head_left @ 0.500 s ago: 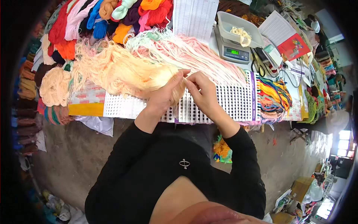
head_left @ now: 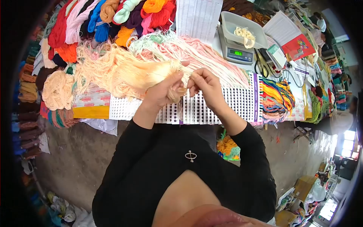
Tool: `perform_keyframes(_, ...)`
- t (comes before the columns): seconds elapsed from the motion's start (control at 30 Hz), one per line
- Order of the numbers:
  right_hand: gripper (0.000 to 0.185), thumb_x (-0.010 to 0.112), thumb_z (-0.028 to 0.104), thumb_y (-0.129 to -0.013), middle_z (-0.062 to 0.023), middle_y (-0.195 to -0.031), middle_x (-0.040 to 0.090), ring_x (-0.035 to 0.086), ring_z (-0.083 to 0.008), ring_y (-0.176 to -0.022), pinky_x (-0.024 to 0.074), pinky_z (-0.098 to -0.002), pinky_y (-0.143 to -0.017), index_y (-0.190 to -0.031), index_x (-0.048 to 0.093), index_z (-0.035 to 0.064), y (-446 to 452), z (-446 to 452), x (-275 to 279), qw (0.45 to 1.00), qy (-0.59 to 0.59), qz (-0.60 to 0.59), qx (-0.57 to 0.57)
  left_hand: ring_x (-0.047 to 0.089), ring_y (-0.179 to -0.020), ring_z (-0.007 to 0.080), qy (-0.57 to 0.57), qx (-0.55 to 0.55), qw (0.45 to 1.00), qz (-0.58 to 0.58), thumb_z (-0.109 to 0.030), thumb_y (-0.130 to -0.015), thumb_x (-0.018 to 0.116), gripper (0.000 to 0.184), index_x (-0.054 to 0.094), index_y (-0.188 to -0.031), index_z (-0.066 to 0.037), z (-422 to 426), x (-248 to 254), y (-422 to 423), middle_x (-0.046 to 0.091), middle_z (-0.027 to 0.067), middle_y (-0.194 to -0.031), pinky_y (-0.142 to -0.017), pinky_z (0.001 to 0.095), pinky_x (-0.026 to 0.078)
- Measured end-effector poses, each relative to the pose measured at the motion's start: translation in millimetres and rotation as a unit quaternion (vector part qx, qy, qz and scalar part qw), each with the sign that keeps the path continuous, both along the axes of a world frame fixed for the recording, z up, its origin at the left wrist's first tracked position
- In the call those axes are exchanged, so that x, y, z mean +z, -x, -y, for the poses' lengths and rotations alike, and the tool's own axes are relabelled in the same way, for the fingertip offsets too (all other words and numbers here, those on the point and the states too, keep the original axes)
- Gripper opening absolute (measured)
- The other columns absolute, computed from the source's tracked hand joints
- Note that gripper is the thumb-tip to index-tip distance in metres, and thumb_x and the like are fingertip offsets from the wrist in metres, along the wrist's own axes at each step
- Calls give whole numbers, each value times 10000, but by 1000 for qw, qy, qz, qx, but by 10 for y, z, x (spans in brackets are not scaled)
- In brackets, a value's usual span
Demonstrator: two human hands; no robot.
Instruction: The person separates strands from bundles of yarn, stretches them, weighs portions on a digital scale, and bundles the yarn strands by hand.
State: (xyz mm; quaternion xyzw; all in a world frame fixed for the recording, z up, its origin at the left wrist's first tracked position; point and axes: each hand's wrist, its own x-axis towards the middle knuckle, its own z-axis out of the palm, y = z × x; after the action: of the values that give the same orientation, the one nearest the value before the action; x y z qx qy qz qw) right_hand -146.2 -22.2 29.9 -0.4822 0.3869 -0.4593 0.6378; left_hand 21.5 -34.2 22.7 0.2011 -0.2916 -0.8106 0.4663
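A long hank of pale peach yarn point(head_left: 140, 73) stretches across the table from the left. My left hand point(head_left: 163, 90) is wrapped round its right end, where a looped tail of yarn hangs below the fingers. Close beside it, my right hand point(head_left: 206, 85) pinches at fine strands drawn from that end; the strands are too thin to make out fully. Under both hands lies a white thread card point(head_left: 223, 104) with rows of dark holes. Just behind, a bundle of pink and white yarn point(head_left: 204, 58) runs to the right.
A digital scale point(head_left: 238, 55) holds a plastic tub point(head_left: 230, 22) with cream yarn. Scissors point(head_left: 261, 64) lie right of it. Printed sheets point(head_left: 196, 22) stand at the back. Coloured skeins point(head_left: 102, 22) pile up at the back left; multicoloured threads point(head_left: 278, 98) lie at the right.
My left hand has turned and its fingers have opened slightly round the yarn end. The right hand has shifted a little, its fingers curling more. The loose strands at the end show more.
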Motion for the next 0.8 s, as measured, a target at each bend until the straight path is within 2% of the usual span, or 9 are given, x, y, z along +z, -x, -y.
perform_keyframes(0.2,185,534,191,-887,-14,-627,505,455,-66,-479,350,-181,-449,-828,540,15,49,41,66,991,-47,-51,114,404,-533,8,39,25,991,126,-196,-886,530,422,438,-1251,-4,42,97,-31,458,-40,-647,-493,152,375)
perform_keyframes(0.27,170,536,173,-886,-18,-630,518,473,-73,-481,376,-186,-456,-829,549,14,125,41,73,996,-29,-61,60,401,-535,20,-41,-102,957,269,-252,-887,532,381,503,-1177,-8,154,-127,-205,481,-35,-688,-454,155,351)
perform_keyframes(0.3,154,531,158,-887,-24,-646,533,500,-81,-499,410,-192,-469,-835,554,15,204,72,106,999,-40,3,6,479,-576,44,-52,-172,967,178,-239,-889,513,302,553,-1072,-2,233,-111,-356,551,9,-765,-445,171,393)
perform_keyframes(0.37,139,519,155,-891,-28,-692,542,494,-74,-528,403,-185,-474,-849,539,24,517,148,168,988,-28,99,-117,546,-632,75,-193,74,970,128,-189,-886,488,241,567,-1001,7,235,88,-470,581,52,-790,-480,206,464)
perform_keyframes(0.4,134,514,161,-894,-3,-660,506,433,-63,-505,364,-173,-470,-850,534,36,743,229,192,973,-25,130,-191,588,-662,113,-106,41,993,31,-146,-871,482,228,559,-1003,23,470,-270,-945,599,96,-814,-572,251,520)
perform_keyframes(0.5,28,509,81,-851,47,-577,365,295,-60,-459,278,-200,-450,-830,504,62,1704,361,174,934,6,230,-274,353,-409,41,-27,94,985,-141,-134,-897,447,159,522,-820,-17,769,-165,-1711,385,-37,-578,-407,178,306)
perform_keyframes(0.57,30,515,82,-855,45,-599,362,302,-54,-464,289,-210,-464,-849,492,64,2256,258,213,932,22,212,-291,324,-396,48,-51,153,970,-181,-105,-896,441,139,490,-805,-12,1033,-260,-2344,332,-43,-533,-397,188,291)
perform_keyframes(0.77,118,513,43,-859,27,-611,373,365,-72,-511,304,-194,-472,-972,480,39,3947,-4,16,852,38,211,-479,368,-432,83,42,176,971,-157,-111,-915,358,174,464,-820,-12,1622,-286,-3844,368,-17,-572,-439,234,339)
perform_keyframes(0.8,129,505,42,-856,30,-604,366,364,-72,-503,302,-187,-461,-983,484,46,4201,-75,13,831,46,183,-523,395,-464,97,11,381,924,4,-103,-912,357,170,458,-800,-22,1486,63,-3465,359,-20,-552,-466,263,363)
